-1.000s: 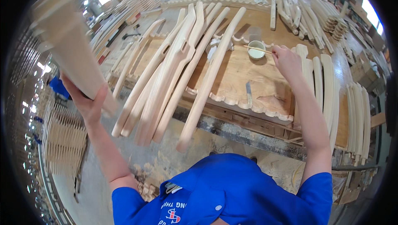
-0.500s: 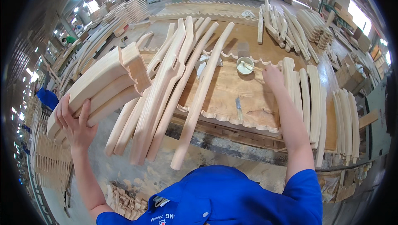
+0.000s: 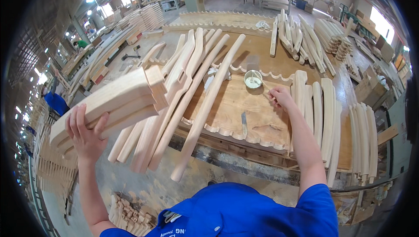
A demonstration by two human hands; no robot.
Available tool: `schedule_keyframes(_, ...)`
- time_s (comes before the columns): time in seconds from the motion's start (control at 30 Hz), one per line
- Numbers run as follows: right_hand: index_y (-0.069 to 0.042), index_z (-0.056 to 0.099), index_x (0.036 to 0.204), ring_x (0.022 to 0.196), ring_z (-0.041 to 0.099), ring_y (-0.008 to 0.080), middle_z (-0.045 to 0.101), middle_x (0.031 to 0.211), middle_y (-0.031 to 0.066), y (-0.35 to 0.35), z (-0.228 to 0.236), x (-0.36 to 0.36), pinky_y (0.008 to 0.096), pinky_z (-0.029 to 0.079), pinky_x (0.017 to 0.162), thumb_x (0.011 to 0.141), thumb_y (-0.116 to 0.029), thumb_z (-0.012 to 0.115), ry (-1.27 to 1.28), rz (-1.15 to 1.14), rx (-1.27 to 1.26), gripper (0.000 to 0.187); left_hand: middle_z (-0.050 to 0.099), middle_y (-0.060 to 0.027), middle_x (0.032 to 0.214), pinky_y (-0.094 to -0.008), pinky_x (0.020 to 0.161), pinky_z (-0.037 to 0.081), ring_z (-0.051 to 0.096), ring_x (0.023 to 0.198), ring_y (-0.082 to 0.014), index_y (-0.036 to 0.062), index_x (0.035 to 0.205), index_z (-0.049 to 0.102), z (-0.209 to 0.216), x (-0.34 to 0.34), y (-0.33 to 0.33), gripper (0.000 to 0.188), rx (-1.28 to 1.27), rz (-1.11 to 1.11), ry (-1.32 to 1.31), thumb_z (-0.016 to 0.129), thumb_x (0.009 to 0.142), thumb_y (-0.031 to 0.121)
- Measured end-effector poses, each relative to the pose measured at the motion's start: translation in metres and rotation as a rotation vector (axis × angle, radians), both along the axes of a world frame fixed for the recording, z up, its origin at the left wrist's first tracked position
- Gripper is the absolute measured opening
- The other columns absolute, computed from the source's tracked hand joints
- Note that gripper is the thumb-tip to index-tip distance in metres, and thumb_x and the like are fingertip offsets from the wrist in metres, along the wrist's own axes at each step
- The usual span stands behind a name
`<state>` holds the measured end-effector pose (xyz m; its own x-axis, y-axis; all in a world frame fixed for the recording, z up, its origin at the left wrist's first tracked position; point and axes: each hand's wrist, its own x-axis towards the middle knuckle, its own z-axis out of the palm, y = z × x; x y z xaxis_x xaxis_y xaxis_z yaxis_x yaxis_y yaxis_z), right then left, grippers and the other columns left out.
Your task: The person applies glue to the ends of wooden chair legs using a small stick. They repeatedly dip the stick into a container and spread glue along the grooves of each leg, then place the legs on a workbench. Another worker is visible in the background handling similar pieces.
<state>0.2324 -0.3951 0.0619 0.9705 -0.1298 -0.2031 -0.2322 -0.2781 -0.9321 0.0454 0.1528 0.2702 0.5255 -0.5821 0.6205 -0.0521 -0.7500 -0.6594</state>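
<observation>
At the left, my left hand [image 3: 87, 130] is wrapped round a stack of curved pale wooden pieces [image 3: 111, 99], raised beside the bench, stepped ends pointing right. My right hand [image 3: 281, 97] is closed on the end of a thin stick [image 3: 266, 86]; its other end leans into a small bowl [image 3: 253, 79] of white paste. The stick's tip is hidden in the paste. The bowl stands on the bench beside a scalloped wooden rack [image 3: 240, 101]. On a board within the rack lies a flat blade-like tool [image 3: 244, 124].
Long shaped wooden legs [image 3: 174, 93] lie slanted across the rack, overhanging the near edge. More curved pieces [image 3: 327, 119] line its right side, and others [image 3: 299, 40] are piled at the back right. A white rag [image 3: 217, 77] lies behind the legs. Another person [image 3: 56, 99] is far left.
My right hand has moved slightly down and nearer, the stick still running to the bowl. My left hand and its wooden stack sit a little lower and further right. The view has shifted slightly.
</observation>
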Motion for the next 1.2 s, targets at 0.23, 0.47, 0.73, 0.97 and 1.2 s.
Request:
schedule_keyframes(0.23, -0.004, 0.059, 0.087, 0.077, 0.062, 0.03, 0.062, 0.082, 0.0112, -0.009, -0.002, -0.005, 0.0423, 0.049, 0.068, 0.087, -0.017, 0.054, -0.558, -0.148, -0.834, 0.014, 0.034, -0.012, 0.139, -0.0513, 0.106, 0.022, 0.031, 0.129, -0.035, 0.0325, 0.116, 0.057, -0.002, 0.001, -0.014, 0.069, 0.035, 0.017, 0.055, 0.073, 0.052, 0.014)
schedule_keyframes(0.47, -0.007, 0.058, 0.086, 0.086, 0.061, 0.0339, 0.061, 0.09, 0.0122, -0.013, 0.01, -0.01, 0.0452, 0.048, 0.074, 0.086, -0.016, 0.053, -0.437, -0.134, -0.902, 0.01, 0.035, -0.0111, 0.137, -0.0504, 0.106, 0.022, 0.03, 0.129, -0.0338, 0.0345, 0.114, 0.06, -0.004, 0.001, -0.029, 0.061, 0.061, 0.047, 0.097, 0.071, 0.057, 0.015)
schedule_keyframes(0.73, -0.002, 0.062, 0.091, 0.082, 0.061, 0.0298, 0.061, 0.088, 0.0119, 0.0, 0.053, -0.022, 0.0404, 0.047, 0.07, 0.09, -0.022, 0.054, -0.757, -0.022, -0.71, 0.021, 0.036, -0.0084, 0.133, -0.0475, 0.105, 0.022, 0.03, 0.129, -0.0308, 0.0428, 0.116, 0.059, 0.002, 0.003, -0.043, 0.056, 0.107, 0.053, 0.085, 0.068, 0.068, 0.016)
schedule_keyframes(0.97, 0.0, 0.065, 0.084, 0.063, 0.055, 0.0174, 0.058, 0.066, 0.0095, 0.071, 0.155, -0.061, 0.0295, 0.04, 0.059, 0.091, -0.026, 0.056, -0.66, 0.442, -0.265, 0.029, 0.036, -0.007, 0.134, -0.0468, 0.104, 0.024, 0.032, 0.128, -0.0299, 0.0485, 0.119, 0.055, 0.003, -0.002, -0.044, 0.058, 0.152, 0.069, 0.073, 0.068, 0.071, 0.019)
schedule_keyframes(1.2, -0.003, 0.065, 0.078, 0.057, 0.052, 0.0232, 0.055, 0.061, 0.0081, 0.102, 0.183, -0.073, 0.0337, 0.038, 0.058, 0.085, -0.03, 0.063, -0.779, 0.441, -0.384, 0.027, 0.036, -0.0083, 0.134, -0.0493, 0.106, 0.022, 0.03, 0.13, -0.0321, 0.0418, 0.108, 0.061, -0.002, -0.003, -0.041, 0.055, 0.153, -0.016, 0.014, 0.073, 0.061, 0.016)
